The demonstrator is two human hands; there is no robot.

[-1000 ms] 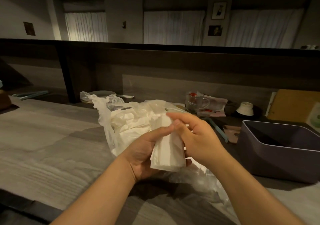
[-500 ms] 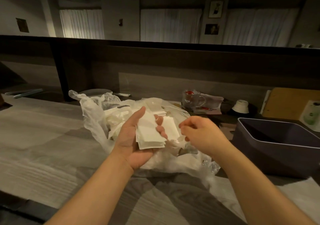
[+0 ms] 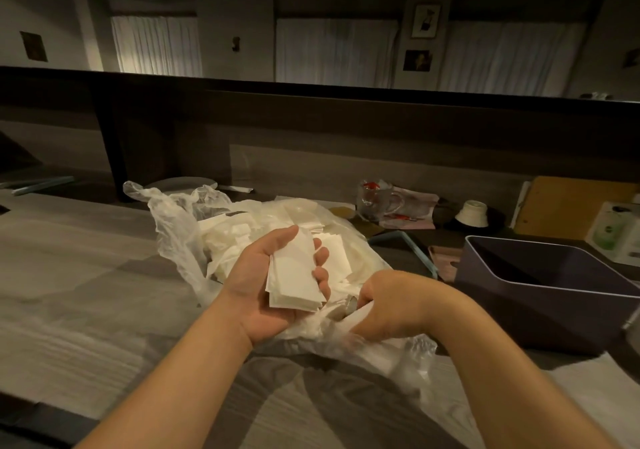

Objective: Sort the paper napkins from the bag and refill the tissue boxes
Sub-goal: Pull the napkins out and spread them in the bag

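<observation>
Sorting looks barely under way: the crumpled clear plastic bag (image 3: 180, 227) on the grey wood-grain counter (image 3: 86, 293) is full of loose white paper napkins (image 3: 235, 237), and the dark purple rectangular box (image 3: 540, 296) at the right appears empty, so nearly all the gathering and the whole refill remain. The left hand (image 3: 263, 286) lies palm up above the bag, its fingers (image 3: 320, 258) loosely curled round the right edge of a small squared stack of folded white napkins (image 3: 294, 275) resting across the palm. The right hand (image 3: 391, 303) reaches into the near side of the bag, fingers curled and closed on a white napkin fold, though plastic hides the fingertips.
</observation>
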